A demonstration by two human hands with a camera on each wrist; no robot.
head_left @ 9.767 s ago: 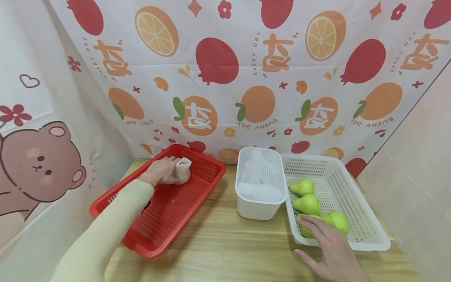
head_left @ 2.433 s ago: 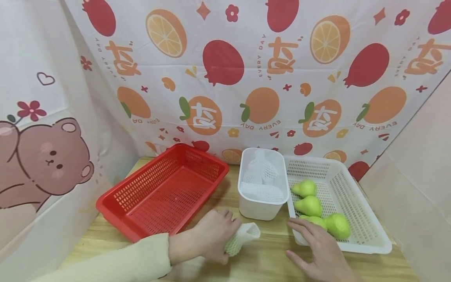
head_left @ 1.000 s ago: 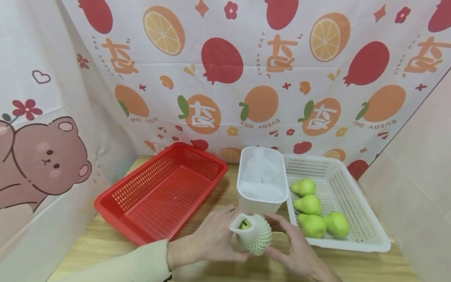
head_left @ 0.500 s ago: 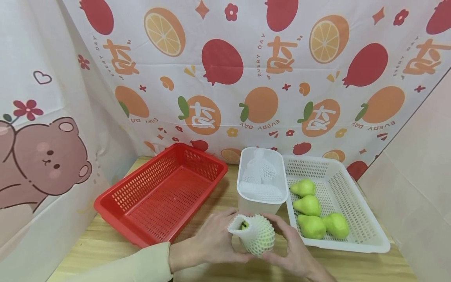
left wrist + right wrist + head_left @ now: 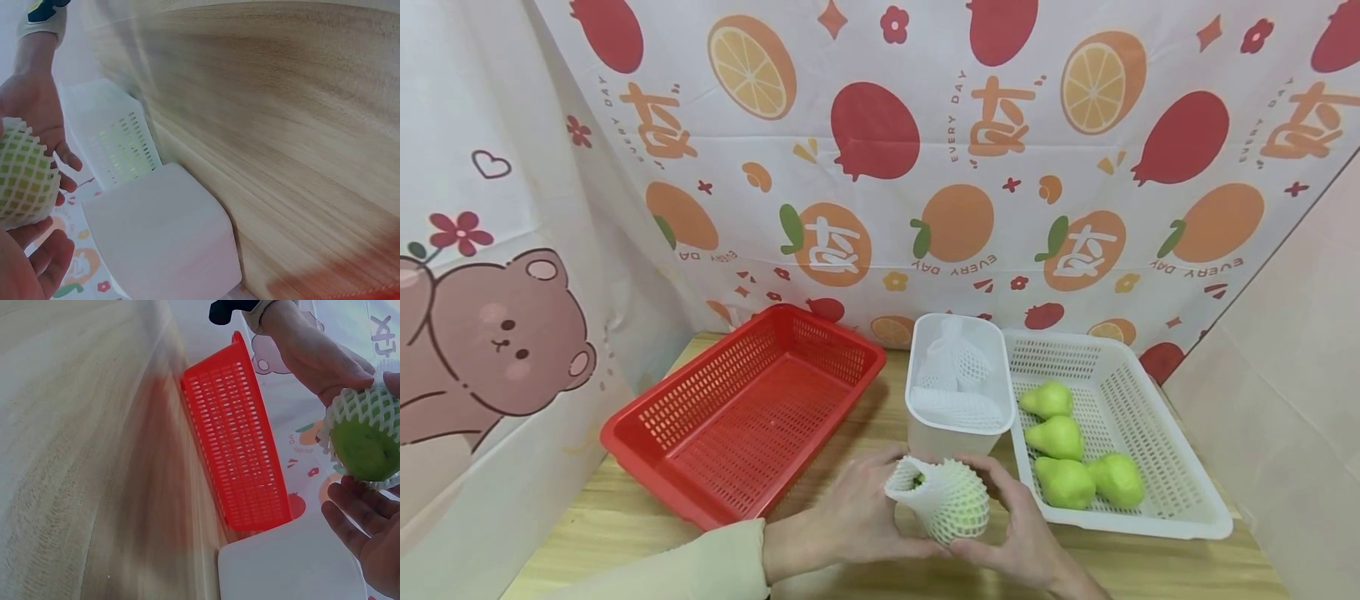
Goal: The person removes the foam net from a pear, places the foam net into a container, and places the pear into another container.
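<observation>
A green pear in a white foam net (image 5: 957, 500) is held between both hands near the front of the table, its stem end showing inside the sleeve's flared opening toward the left. My left hand (image 5: 861, 510) holds it from the left, thumb below and fingers behind. From the right my right hand (image 5: 1021, 537) grips the wider end, thumb low and fingers over the far side. Seen in the right wrist view, the pear's bare green bottom (image 5: 365, 450) pokes out of the net. In the left wrist view the netted side (image 5: 25, 178) faces the camera.
A red basket (image 5: 613, 437) stands at left. Behind the hands is a white tub (image 5: 955, 446) with several foam nets (image 5: 958, 408). The white basket (image 5: 1213, 525) at right holds several bare green pears (image 5: 1063, 483). A fruit-print curtain (image 5: 880, 225) hangs at the back.
My left hand has carried the netted pear out of the red basket to the front middle. My right hand has left the white basket and taken hold of it too; lately the pear has turned slightly.
</observation>
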